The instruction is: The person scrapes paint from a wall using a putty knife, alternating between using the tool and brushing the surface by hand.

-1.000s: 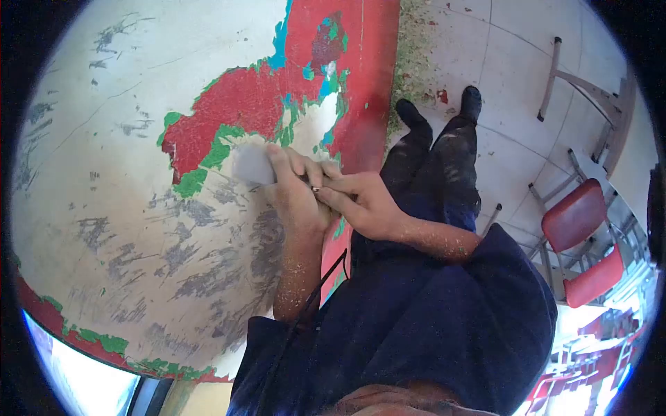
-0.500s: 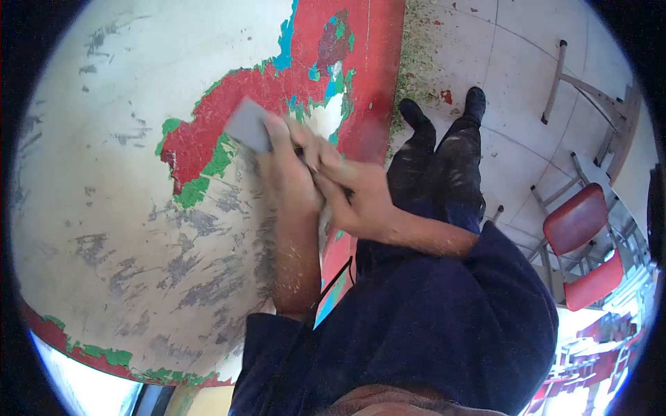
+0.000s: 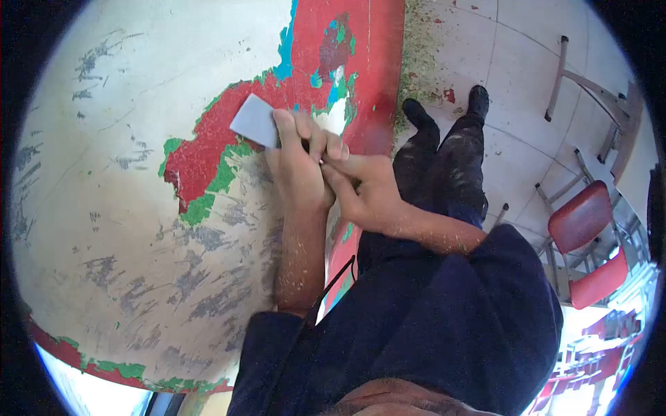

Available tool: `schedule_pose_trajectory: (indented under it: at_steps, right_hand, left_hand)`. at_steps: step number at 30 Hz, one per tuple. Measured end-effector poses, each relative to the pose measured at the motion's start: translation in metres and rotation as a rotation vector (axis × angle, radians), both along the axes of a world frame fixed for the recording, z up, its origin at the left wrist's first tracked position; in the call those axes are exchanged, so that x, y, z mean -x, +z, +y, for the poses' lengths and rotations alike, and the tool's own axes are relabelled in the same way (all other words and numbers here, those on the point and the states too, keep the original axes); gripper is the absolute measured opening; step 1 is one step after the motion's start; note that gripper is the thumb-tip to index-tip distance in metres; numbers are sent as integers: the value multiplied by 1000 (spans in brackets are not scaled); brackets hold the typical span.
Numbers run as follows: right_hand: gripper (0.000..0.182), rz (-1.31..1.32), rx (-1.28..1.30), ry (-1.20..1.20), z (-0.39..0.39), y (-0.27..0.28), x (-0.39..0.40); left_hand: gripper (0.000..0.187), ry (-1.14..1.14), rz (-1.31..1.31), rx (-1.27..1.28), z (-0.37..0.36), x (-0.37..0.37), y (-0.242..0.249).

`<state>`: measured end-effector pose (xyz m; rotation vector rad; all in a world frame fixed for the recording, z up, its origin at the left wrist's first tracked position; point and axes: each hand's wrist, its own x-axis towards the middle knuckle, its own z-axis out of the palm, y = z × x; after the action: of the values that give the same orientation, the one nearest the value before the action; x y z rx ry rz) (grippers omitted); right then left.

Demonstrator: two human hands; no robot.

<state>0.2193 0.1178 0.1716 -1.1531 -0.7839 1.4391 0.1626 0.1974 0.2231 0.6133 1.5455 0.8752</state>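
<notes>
A scraper with a flat, pale grey blade [image 3: 254, 121] lies against a painted wall [image 3: 125, 229], its blade over a red patch with green edges. My left hand [image 3: 300, 163] is closed around the scraper just behind the blade, the thumb lying towards it. Close beside it, my right hand [image 3: 364, 191] is closed on the scraper's rear end. The handle is mostly hidden by my fingers. Around the blade the paint is peeled into red, green, blue and white layers, and the pale area below shows dark scuffs. Light specks dot my forearms.
Paint flakes [image 3: 420, 76] are strewn over the tiled floor [image 3: 517, 90] along the foot of the wall. My dark shoes [image 3: 479, 102] stand near them. To the right are a red chair [image 3: 581, 216] and other metal-legged furniture [image 3: 559, 80].
The scraper and both hands have shifted slightly relative to the wall, and the blade now shows more sharply. Both hands keep their hold. The whole view has moved a little.
</notes>
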Motion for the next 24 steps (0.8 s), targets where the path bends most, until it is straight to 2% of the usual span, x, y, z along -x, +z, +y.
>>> schedule_pose_trajectory:
  at_steps: [1, 2, 4, 7, 8, 11, 13, 15, 16, 20, 21, 22, 24]
  right_hand:
    - [8, 47, 13, -22, 3, 2, -1]
    - [10, -80, 15, 128, -7, 6, -12]
    - [11, 4, 68, 123, -24, -1, -9]
    - [15, 3, 97, 146, -16, -13, -5]
    - [15, 16, 103, 173, -15, -17, -4]
    - [16, 111, 77, 133, -29, -25, 4]
    - [16, 185, 38, 63, -31, -21, 11]
    - [15, 195, 87, 128, -19, -21, 11]
    - [14, 192, 82, 149, -8, -17, 5]
    - [16, 290, 133, 140, -33, -15, 4]
    - [17, 293, 142, 132, -38, -19, 2]
    - [17, 215, 183, 258, -38, -28, 0]
    - [17, 298, 192, 256, -36, -34, 5]
  left_hand:
    - [39, 42, -20, 46, -10, 2, 0]
    - [39, 72, -49, 85, -26, 6, -5]
    - [39, 140, -91, 156, -45, 15, -18]
    - [39, 173, -112, 102, -30, 11, -24]
    - [39, 168, -3, 80, -27, 5, -22]
    - [39, 142, -5, 145, -41, 13, -12]
    - [38, 107, 26, 95, -41, 18, -12]
    - [38, 42, 97, 37, -26, 15, -15]
    - [37, 40, 14, 5, -14, 13, -10]
    - [35, 132, 34, 157, -51, 20, -19]
    - [35, 155, 31, 142, -47, 16, -24]
    - [35, 183, 32, 142, -47, 13, -28]
    - [34, 204, 99, 122, -47, 5, -26]
